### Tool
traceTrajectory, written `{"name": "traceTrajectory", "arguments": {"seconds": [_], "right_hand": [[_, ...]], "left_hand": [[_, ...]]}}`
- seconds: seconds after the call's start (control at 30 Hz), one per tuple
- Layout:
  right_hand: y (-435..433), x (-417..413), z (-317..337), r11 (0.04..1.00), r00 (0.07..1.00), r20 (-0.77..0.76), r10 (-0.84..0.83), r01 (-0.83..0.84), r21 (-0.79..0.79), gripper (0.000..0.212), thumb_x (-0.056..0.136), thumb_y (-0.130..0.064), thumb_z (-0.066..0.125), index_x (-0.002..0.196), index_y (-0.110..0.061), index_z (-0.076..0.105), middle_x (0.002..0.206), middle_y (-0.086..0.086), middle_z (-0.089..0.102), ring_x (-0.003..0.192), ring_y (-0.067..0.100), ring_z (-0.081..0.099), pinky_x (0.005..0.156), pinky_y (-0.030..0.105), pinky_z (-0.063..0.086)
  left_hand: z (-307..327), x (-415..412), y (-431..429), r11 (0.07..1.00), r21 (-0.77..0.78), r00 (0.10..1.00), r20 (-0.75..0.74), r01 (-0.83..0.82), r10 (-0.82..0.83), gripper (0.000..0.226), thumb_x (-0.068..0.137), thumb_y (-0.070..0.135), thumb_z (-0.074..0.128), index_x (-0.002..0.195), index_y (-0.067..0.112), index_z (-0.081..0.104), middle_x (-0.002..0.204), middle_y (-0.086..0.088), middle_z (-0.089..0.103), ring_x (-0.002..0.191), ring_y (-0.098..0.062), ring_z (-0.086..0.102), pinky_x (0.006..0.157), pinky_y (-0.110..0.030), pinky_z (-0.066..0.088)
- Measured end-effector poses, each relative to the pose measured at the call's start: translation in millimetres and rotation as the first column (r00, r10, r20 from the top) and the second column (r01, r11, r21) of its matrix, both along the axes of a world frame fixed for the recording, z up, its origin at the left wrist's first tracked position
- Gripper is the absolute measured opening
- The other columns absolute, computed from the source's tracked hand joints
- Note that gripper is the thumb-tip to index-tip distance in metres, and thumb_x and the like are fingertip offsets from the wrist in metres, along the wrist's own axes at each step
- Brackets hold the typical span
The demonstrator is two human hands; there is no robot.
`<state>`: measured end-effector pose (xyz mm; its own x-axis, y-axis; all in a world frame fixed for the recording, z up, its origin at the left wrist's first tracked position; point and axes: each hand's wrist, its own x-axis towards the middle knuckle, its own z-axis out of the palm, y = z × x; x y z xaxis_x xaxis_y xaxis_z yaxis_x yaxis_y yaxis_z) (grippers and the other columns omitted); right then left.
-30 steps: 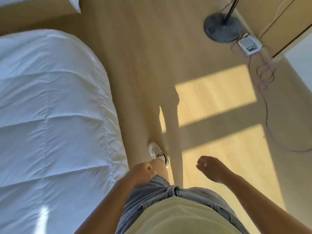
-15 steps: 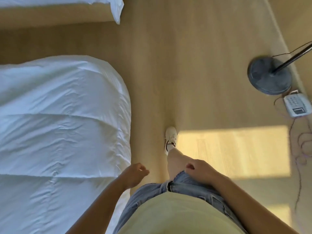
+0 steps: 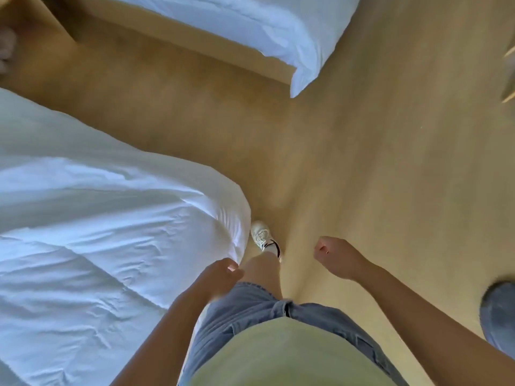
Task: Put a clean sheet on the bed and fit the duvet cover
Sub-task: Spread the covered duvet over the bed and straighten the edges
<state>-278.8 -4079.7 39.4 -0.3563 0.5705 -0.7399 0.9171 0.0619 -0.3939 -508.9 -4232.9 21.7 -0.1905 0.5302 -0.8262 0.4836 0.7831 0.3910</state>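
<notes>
A white quilted duvet lies rumpled over the bed on my left, its rounded corner hanging toward the floor beside my leg. My left hand hangs just off that corner, fingers curled loosely, with nothing in it. Out over the wooden floor to the right, my right hand is curled into a loose fist, also empty. A second bed with a white sheet draped over its wooden base stands across the top of the view.
Pale wooden floor runs between the two beds and off to the right. My white shoe is planted by the duvet corner. A dark round lamp base sits at the right edge.
I have walked forward along the bed and the view has turned left. The far bed now fills the top, and the lamp base has slid to the lower right. Both hands stay empty.
</notes>
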Motion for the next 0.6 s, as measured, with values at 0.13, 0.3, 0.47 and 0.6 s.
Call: {"name": "traceTrajectory", "arguments": {"seconds": [0.13, 0.3, 0.47, 0.6], "right_hand": [[85, -82, -5, 0.992, 0.993, -0.007, 0.119, -0.119, -0.033, 0.02, 0.093, -0.02, 0.046, 0.098, -0.005, 0.059, 0.094, 0.007, 0.063, 0.082, 0.02, 0.055, 0.072, 0.03, 0.043], [201, -184, 8, 0.947, 0.947, -0.022, 0.32, -0.32, -0.04, 0.013, 0.09, -0.016, 0.045, 0.085, -0.009, 0.055, 0.083, 0.002, 0.055, 0.076, 0.016, 0.047, 0.068, 0.03, 0.038], [337, -299, -3, 0.893, 0.893, -0.019, 0.449, -0.45, -0.028, 0.009, 0.092, -0.016, 0.044, 0.088, -0.013, 0.052, 0.087, 0.003, 0.057, 0.076, 0.015, 0.047, 0.068, 0.03, 0.038], [432, -397, -10, 0.787, 0.785, 0.05, 0.617, -0.617, -0.023, 0.02, 0.093, -0.019, 0.042, 0.097, -0.003, 0.055, 0.095, 0.013, 0.06, 0.079, 0.016, 0.046, 0.07, 0.031, 0.038]], "left_hand": [[0, -65, 94, 1.0, 0.014, 0.999, -0.04, -0.01, 0.011, 0.033, 0.098, 0.038, 0.045, 0.124, 0.02, 0.054, 0.134, -0.001, 0.054, 0.115, -0.016, 0.051, 0.092, -0.022, 0.035], [19, -157, 211, 0.981, 0.099, 0.985, -0.025, -0.167, 0.17, 0.028, 0.096, 0.032, 0.048, 0.117, 0.016, 0.058, 0.121, -0.003, 0.059, 0.102, -0.015, 0.052, 0.083, -0.024, 0.039], [8, -254, 314, 0.945, 0.117, 0.951, -0.007, -0.306, 0.309, 0.029, 0.097, 0.027, 0.048, 0.113, 0.006, 0.061, 0.119, -0.011, 0.061, 0.107, -0.023, 0.055, 0.088, -0.029, 0.041], [-1, -324, 362, 0.895, 0.084, 0.896, -0.043, -0.438, 0.442, 0.028, 0.097, 0.028, 0.047, 0.109, 0.008, 0.063, 0.114, -0.008, 0.063, 0.104, -0.021, 0.057, 0.087, -0.029, 0.043]]}}
